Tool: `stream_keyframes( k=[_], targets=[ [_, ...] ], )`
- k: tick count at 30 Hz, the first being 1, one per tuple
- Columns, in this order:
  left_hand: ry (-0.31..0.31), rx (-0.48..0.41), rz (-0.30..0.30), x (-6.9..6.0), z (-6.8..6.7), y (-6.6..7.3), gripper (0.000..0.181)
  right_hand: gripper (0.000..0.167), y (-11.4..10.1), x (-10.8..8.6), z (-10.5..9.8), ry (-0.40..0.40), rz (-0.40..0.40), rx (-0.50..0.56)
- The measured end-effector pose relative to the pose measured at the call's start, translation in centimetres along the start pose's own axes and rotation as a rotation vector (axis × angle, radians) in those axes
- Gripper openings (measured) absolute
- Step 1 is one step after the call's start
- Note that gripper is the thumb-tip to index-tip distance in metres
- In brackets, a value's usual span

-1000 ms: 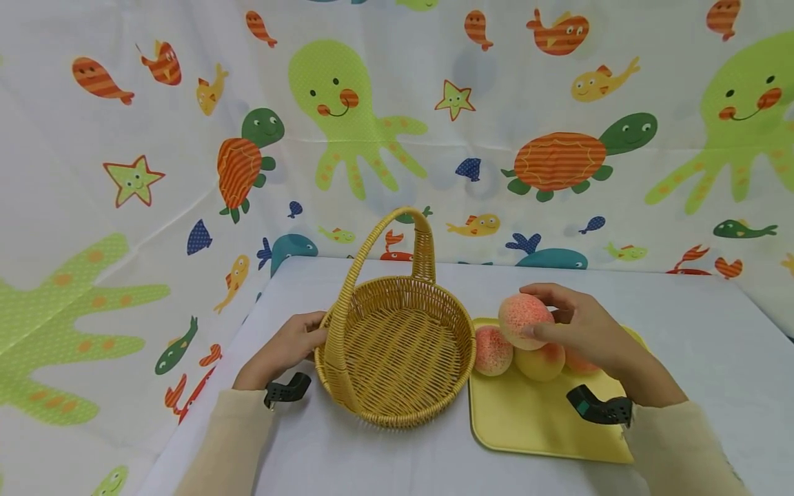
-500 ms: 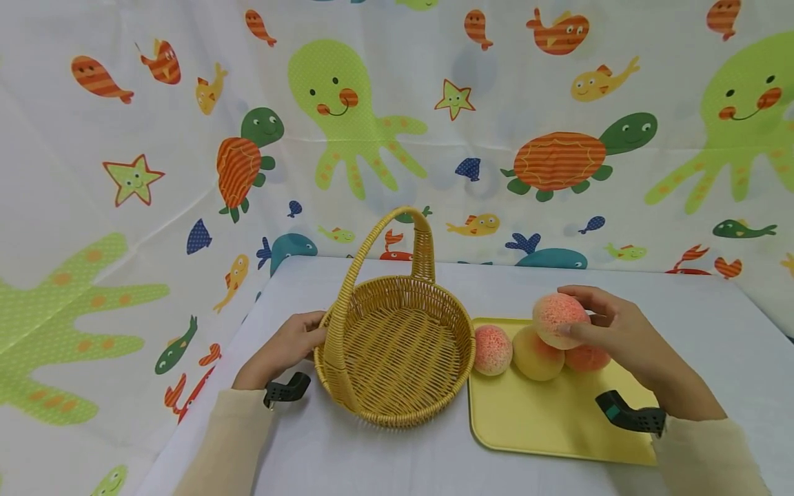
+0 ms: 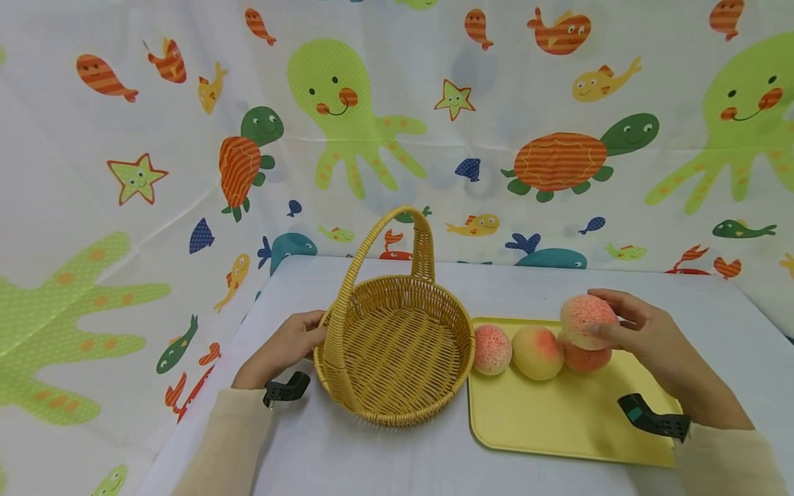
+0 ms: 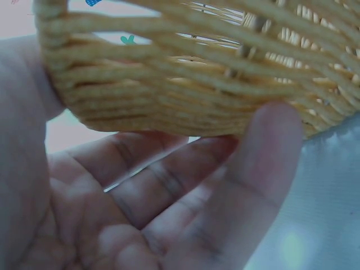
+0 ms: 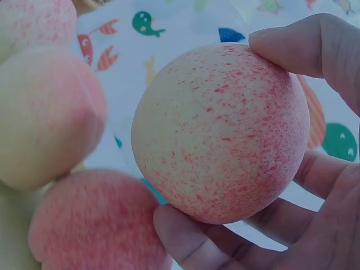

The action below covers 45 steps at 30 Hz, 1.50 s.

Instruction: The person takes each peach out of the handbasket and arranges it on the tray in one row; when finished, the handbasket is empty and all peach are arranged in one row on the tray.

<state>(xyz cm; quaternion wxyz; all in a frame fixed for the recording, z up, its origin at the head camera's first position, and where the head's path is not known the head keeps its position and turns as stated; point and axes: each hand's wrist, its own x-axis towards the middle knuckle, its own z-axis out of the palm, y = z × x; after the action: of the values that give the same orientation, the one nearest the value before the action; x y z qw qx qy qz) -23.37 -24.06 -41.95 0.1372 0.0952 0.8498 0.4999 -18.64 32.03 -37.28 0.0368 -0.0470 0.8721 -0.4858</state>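
Note:
My right hand grips a pink-speckled peach above the right end of a row of peaches. In the right wrist view, thumb and fingers go round this peach. Three others lie on the yellow tray: a speckled peach, a yellow peach with a red blush, and a redder peach, partly hidden behind the held one. My left hand holds the left side of an empty wicker basket. The left wrist view shows the thumb against the basket's wall and fingers under it.
The basket's tall arched handle rises near the left hand. Basket and tray stand side by side on a white table. Behind them hangs a white curtain printed with sea animals.
My right hand has carried the peach to the right, from above the yellow peach to above the redder one. The left hand and the basket have stayed in place.

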Motion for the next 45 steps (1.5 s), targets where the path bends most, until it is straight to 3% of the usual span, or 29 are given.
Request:
stream_keyframes(
  k=[4,11,17,26,33,40,43,45],
  targets=[
    [-0.001,-0.003,-0.007,0.0,0.0,0.1,0.037,0.061,0.8,-0.1,-0.6,0.012,0.017,0.009],
    [-0.002,-0.004,-0.013,0.0,0.0,0.1,0.036,0.055,2.0,-0.7,-1.6,0.061,-0.021,0.045],
    [0.0,-0.002,-0.018,-0.1,-0.1,0.2,0.036,0.056,3.0,-0.8,-2.1,0.087,0.025,0.083],
    [0.0,-0.007,-0.011,-0.1,0.0,0.3,0.034,0.046,5.0,-0.9,-2.7,0.131,0.042,0.295],
    [-0.006,-0.002,-0.002,-0.1,0.0,0.1,0.036,0.038,6.7,-1.0,-3.1,0.133,0.096,0.182],
    [0.004,0.011,-0.008,0.0,0.0,0.0,0.035,0.034,7.8,-1.1,-3.2,0.126,0.117,0.156],
    [0.008,0.014,-0.007,0.1,0.0,0.0,0.036,0.04,7.8,-1.0,-3.1,0.129,0.139,0.099],
    [0.006,0.013,-0.005,0.1,0.0,0.0,0.036,0.055,7.7,-0.9,-3.0,0.126,0.16,0.036]
  ],
)
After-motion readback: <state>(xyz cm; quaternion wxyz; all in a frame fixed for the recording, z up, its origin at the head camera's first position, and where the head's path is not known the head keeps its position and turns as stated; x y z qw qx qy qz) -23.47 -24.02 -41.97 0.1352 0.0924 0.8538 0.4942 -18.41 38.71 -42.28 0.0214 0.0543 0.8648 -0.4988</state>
